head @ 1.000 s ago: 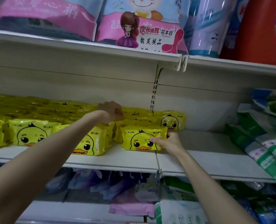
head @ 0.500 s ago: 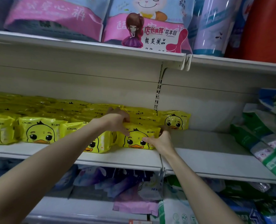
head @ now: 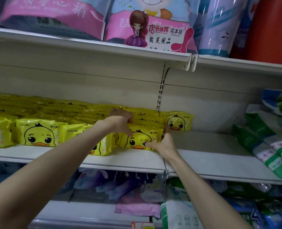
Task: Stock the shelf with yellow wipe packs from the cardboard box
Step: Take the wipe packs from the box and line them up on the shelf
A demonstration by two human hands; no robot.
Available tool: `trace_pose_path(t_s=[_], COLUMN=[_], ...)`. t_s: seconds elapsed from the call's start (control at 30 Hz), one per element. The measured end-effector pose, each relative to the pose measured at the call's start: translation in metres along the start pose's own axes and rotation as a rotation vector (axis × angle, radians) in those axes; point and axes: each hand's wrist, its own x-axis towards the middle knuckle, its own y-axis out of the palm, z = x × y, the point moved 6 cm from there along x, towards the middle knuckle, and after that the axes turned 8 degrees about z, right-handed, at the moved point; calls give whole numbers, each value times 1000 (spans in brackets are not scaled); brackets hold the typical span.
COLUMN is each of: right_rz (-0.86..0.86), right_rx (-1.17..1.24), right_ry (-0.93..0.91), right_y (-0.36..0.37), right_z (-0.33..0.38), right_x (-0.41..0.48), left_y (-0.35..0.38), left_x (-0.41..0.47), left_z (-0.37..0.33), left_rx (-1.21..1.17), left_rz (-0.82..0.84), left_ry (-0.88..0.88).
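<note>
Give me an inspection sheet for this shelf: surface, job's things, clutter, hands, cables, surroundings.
Surface: white shelf, packs on its left part.
Job's things: yellow packs in rows; front pack held by both hands.
Clutter: nothing seen.
Hands: left hand grips the front pack's top; right hand pinches its right end.
Cables: nothing seen.
Surroundings: pink bags above; green bags at right.

Above you, the top shelf (head: 87, 45) carries a pink pack (head: 51, 15) at the left, a pack with a cartoon bear (head: 147, 5) beside it, then a lavender pack (head: 219, 25) and a red container (head: 269, 27) at the far right. A promo tag with a cartoon girl (head: 163, 36) stands before the bear pack. To your right lean green-and-white packs (head: 269, 142). Below you lie purple packs (head: 104, 180), a pink pouch (head: 137, 208) and blue packs (head: 269, 217).
</note>
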Motion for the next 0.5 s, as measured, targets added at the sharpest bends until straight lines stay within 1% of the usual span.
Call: trace_pose_path(t_s=[0.1,0.17,0.3,0.4,0.5], right_rz=[6,-20,-72,-101,-140], right_rx=[-8,-27,-83,-134,-142], right_ry=[46,52,8,-21,-115], right_y=[-1,-4,-10,-11,-4], right_z=[-1,3,20,37,59], right_x=[-2,-4,-19,-39,-63], left_y=[-3,-7,-18,-27,-34], left_x=[-5,-10,-31,-61,-100], left_z=[2,6,12,14,14], left_rx=[-34,-96,-312,-420,-528], left_rz=[-27,-69,-142,-191,-240], left_ry=[-3,10,58,79,119])
